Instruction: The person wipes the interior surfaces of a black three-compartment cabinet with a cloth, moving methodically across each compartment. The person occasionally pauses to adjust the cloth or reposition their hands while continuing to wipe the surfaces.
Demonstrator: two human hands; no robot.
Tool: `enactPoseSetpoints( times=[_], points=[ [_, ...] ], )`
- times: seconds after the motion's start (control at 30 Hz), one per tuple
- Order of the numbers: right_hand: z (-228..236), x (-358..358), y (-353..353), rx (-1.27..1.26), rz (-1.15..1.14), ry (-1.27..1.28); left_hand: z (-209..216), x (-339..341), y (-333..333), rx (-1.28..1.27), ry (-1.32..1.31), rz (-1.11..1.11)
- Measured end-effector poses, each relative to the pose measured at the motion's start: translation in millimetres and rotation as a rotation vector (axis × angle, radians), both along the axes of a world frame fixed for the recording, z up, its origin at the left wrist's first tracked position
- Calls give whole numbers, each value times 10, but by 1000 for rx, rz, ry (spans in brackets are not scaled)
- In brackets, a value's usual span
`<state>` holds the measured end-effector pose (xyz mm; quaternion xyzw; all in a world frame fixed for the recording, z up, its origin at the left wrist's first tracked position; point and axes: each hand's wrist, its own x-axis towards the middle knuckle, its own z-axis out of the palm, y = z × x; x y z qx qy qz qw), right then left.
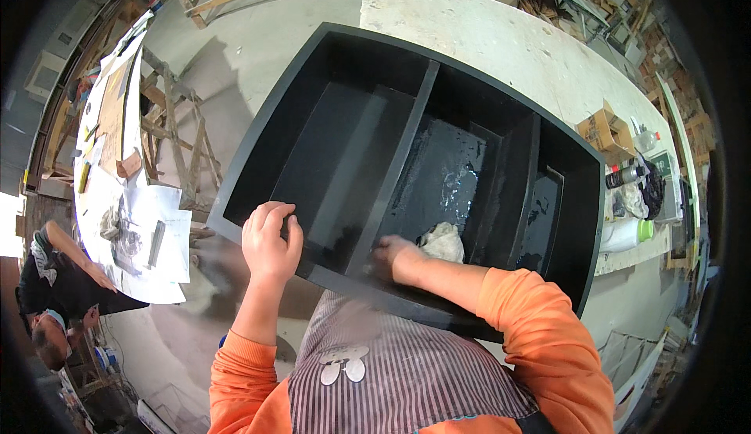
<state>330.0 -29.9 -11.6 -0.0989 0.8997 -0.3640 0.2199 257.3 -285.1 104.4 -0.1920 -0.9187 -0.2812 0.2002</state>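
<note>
A large black open box (338, 283) with two dividers lies in front of me, split into three compartments. My left hand (271, 242) rests on its near left rim, the fingers lightly bent over the inside and the thumb apart. Nothing shows in that hand. Inside the middle compartment, close to the left divider (408, 148), is my right hand (395, 260). Motion smears its fingers, so their grip cannot be made out. Beside that wrist lies a crumpled whitish rag (443, 242) with dark stains. Shiny wet-looking patches (460, 188) mark the middle compartment's floor.
Under the box's far side runs a pale worktop (469, 31). To the right stand a cardboard box (606, 133), a white bottle with a green cap (626, 234) and a spray can (626, 174). Papers cover a table (149, 277) at left, where another person (66, 277) sits.
</note>
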Motion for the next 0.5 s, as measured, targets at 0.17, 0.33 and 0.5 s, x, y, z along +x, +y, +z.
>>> enactPoseSetpoints(
  times=[0.17, 0.33, 0.5],
  points=[
    [-16, -108, -27, 74, 401, 85, -8, -23, -2, 15, 27, -28],
    [400, -232, -168, 249, 350, -171, 7, -33, -9, -7, 17, -23],
    [751, -182, 285, 385, 735, -343, 19, -23, -1, -19, -6, -25]
  ],
)
